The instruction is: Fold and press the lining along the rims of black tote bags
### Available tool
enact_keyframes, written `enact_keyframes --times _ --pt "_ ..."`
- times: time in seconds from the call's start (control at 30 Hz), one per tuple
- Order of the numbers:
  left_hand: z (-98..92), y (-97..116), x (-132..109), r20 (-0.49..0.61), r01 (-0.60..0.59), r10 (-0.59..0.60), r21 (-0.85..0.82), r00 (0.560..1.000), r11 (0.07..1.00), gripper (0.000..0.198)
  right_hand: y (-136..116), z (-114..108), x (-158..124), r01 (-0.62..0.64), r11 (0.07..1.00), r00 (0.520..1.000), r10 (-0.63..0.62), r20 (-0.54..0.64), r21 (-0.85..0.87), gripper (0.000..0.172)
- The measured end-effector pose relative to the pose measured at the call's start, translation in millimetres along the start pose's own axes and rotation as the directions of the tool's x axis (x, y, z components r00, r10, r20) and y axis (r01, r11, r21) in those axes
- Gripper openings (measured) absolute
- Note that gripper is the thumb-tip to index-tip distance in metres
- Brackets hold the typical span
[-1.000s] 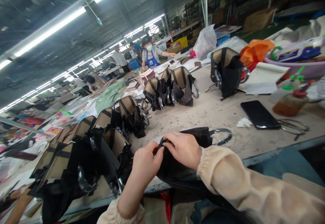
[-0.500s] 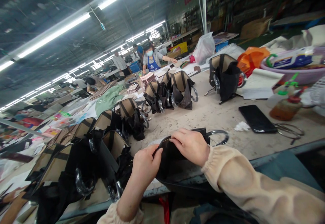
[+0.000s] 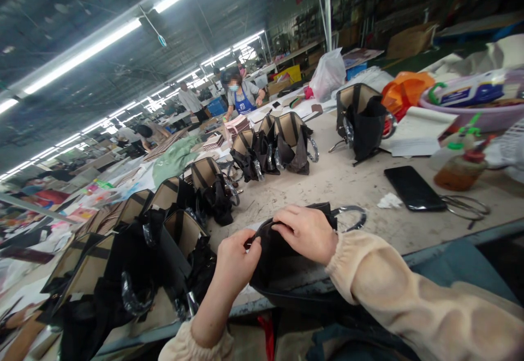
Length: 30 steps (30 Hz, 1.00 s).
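Observation:
A black bag [image 3: 282,273] with its mouth toward me rests at the near edge of the worktable. My left hand [image 3: 237,257] pinches the bag's rim on its left side, thumb and fingers closed. Just to the right, my right hand [image 3: 307,232] is also closed over the same rim, its fingertips at the upper edge. A plastic-wrapped ring handle [image 3: 352,217] sticks out of the bag beyond my right wrist. What lies inside the bag is too dark to make out.
Several unfinished black bags [image 3: 180,235] with tan panels crowd the table to my left. Another bag [image 3: 359,120] stands at the back right. On the right lie a phone [image 3: 413,188], a bottle of brown liquid [image 3: 462,171] and a purple basin [image 3: 462,115]. A co-worker [image 3: 243,99] stands across.
Both my hands keep their hold on the rim and have barely shifted. Across the table, the co-worker has drawn an outstretched arm closer in.

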<state>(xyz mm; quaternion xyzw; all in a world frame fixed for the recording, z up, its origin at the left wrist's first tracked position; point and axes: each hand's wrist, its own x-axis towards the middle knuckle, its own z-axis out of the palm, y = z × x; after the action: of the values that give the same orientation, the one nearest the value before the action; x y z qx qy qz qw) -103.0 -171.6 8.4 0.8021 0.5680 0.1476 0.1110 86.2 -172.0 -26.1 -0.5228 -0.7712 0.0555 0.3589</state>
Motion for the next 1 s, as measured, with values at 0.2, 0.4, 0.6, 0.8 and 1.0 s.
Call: enact_keyframes --times 0.2,0.4,0.6,0.8,1.0 --pt "0.6 0.6 1.0 0.021 0.03 -0.029 -0.063 0.999 0.998 0.022 0.7 0.4 -0.8 0.031 0.999 0.999 -0.031 0.025 -0.011 0.018" --pt "0.0 -0.9 0.0 0.033 0.028 -0.025 -0.12 0.999 0.992 0.025 0.8 -5.6 0.0 0.085 0.995 0.991 -0.08 0.103 -0.046 0.02" --pt "0.3 -0.9 0.3 0.054 0.03 -0.023 -0.137 0.998 0.99 0.026 5.0 -3.4 -4.1 0.115 0.992 0.99 -0.109 0.092 -0.055 0.019" --pt "-1.3 -0.7 0.6 0.068 0.032 -0.023 -0.125 0.997 0.992 0.025 -1.3 2.3 -0.4 0.141 0.986 0.987 -0.133 0.088 -0.093 0.022" --pt "0.5 -2.5 2.3 0.071 0.029 -0.018 -0.152 0.997 0.988 0.024 -6.8 4.8 3.2 0.091 0.989 0.994 -0.083 0.072 -0.115 0.024"
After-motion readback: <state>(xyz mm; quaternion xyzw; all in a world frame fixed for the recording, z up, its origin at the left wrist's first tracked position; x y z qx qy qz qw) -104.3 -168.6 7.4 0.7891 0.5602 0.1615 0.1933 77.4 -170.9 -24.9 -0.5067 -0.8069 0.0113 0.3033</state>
